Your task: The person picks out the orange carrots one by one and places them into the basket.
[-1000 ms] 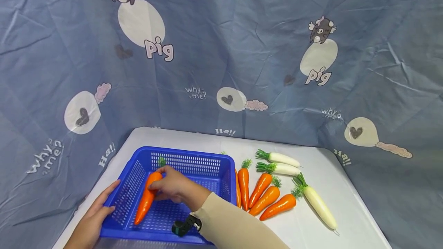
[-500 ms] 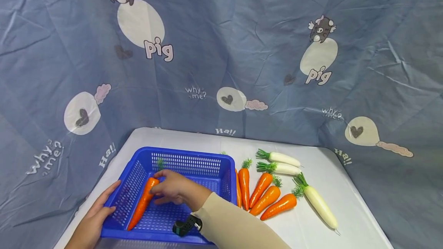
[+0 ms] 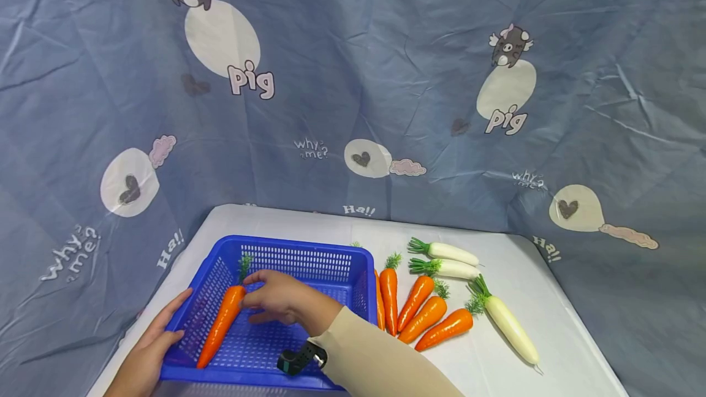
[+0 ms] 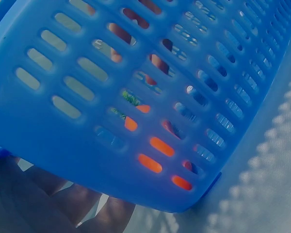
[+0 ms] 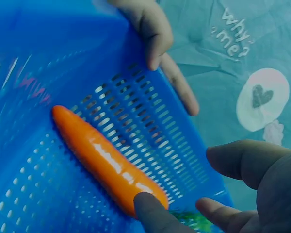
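Note:
An orange carrot [image 3: 222, 326] with a green leafy top lies along the left side of the blue plastic basket [image 3: 317, 248]. My right hand [image 3: 278, 299] is over the basket beside the carrot's thick end, fingers apart and relaxed. In the right wrist view one fingertip overlaps the carrot [image 5: 104, 158]; whether it touches is unclear. With my left hand [image 3: 146, 348] I hold the basket's left rim, thumb on the rim and fingers along the outer side. Through the slots of the basket wall, the left wrist view shows bits of the carrot [image 4: 162, 145].
Several carrots [image 3: 421, 317] lie on the white table [image 3: 474, 378] just right of the basket. Beyond them are three white radishes [image 3: 510, 329] with green tops. A blue patterned cloth [image 3: 441, 109] hangs behind and on both sides.
The carrot has gone from my right hand's grip to lying against the basket's left side. My right fingers have loosened and spread from it. The left hand has stayed in place.

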